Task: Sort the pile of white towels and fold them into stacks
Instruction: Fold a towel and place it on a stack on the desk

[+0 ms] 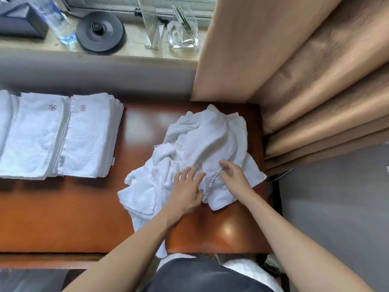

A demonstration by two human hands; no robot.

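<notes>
A crumpled pile of white towels [200,148] lies on the right half of the brown wooden table [63,207]. My left hand [187,188] rests flat on the pile's near side with fingers spread. Just to its right, my right hand [233,175] has its fingers curled at a hemmed towel edge and pinches it. On the left of the table lie stacks of folded white towels [88,133] side by side, two of them [35,133] showing a small pink flower logo on top.
A tan curtain [305,70] hangs at the table's right rear corner. Behind the table a stone sill holds a black round kettle base [100,31], a water bottle [56,20], clear acrylic holders [183,32] and a dark box [19,17]. Grey floor lies right.
</notes>
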